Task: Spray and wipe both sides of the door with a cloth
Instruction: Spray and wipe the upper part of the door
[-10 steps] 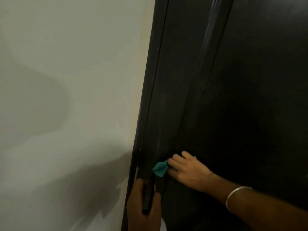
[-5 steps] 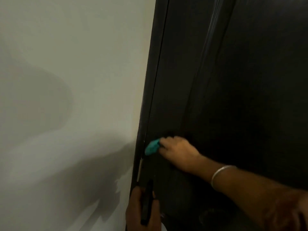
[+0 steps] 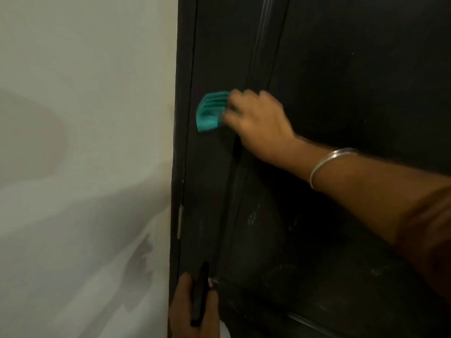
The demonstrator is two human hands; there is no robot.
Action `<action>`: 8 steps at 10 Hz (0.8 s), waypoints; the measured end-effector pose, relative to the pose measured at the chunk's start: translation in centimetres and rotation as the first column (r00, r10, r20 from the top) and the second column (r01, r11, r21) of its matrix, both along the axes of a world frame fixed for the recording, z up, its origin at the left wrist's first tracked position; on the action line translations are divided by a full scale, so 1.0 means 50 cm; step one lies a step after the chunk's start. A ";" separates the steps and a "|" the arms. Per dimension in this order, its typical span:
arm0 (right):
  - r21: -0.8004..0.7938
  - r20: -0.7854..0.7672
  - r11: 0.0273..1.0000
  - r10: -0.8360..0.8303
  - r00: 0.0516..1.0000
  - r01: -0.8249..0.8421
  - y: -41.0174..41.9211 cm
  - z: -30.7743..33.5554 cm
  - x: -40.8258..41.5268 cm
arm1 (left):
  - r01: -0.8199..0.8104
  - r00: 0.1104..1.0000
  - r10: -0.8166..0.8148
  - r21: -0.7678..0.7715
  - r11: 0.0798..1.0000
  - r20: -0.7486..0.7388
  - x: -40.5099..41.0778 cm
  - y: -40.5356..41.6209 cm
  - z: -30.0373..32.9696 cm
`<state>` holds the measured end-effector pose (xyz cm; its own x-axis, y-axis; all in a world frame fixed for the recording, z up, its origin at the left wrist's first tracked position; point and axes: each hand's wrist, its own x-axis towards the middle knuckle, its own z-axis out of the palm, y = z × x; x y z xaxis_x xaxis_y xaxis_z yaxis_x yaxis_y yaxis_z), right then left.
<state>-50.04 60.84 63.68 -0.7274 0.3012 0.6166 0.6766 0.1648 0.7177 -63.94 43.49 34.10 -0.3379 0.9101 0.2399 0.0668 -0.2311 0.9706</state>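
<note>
Door (image 3: 341, 69): dark, fills frame 12–5 o'clock.
R hand (image 3: 256, 118) presses teal cloth (image 3: 211, 111) on it nr centre; L hand (image 3: 192, 306) at 6 o'clock grips black sprayer (image 3: 200, 293).

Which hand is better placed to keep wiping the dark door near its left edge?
The right hand: it presses the teal cloth on the dark door. The left hand grips a black object low down.
</note>
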 end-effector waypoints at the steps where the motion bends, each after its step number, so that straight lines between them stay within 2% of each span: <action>1: -0.351 0.184 0.934 0.003 0.983 0.063 -0.072 -0.255 0.089 | 0.063 0.995 -0.059 0.045 0.997 -0.079 0.003 -0.050 0.046; 2: -0.584 0.414 0.765 -0.008 0.910 0.272 -0.154 -0.391 0.193 | 0.097 0.995 -0.099 -0.072 0.993 -0.028 0.005 -0.062 0.047; 3: -0.579 0.572 0.742 0.076 0.817 0.336 -0.179 -0.367 0.235 | 0.018 0.999 -0.011 -0.150 0.988 0.044 0.045 -0.058 0.094; 4: -0.434 0.455 0.884 0.048 0.889 0.174 -0.159 -0.248 0.245 | 0.026 0.993 -0.012 -0.121 0.992 0.117 0.084 -0.069 0.120; 5: -0.327 0.256 0.940 -0.007 0.967 0.093 -0.159 -0.167 0.262 | 0.126 0.985 -0.116 -0.073 0.989 0.128 0.126 -0.078 0.150; 6: -0.341 0.216 0.937 -0.005 0.976 0.080 -0.184 -0.178 0.269 | 0.173 0.982 -0.168 -0.050 0.984 0.084 0.155 -0.053 0.132; 7: -0.463 0.239 0.873 -0.046 0.970 0.155 -0.218 -0.205 0.309 | 0.155 0.988 -0.154 -0.028 0.987 0.031 0.173 -0.034 0.123; 8: -0.557 0.438 0.777 -0.025 0.899 0.294 -0.263 -0.229 0.378 | 0.164 0.985 -0.163 0.022 0.986 -0.046 0.185 -0.033 0.123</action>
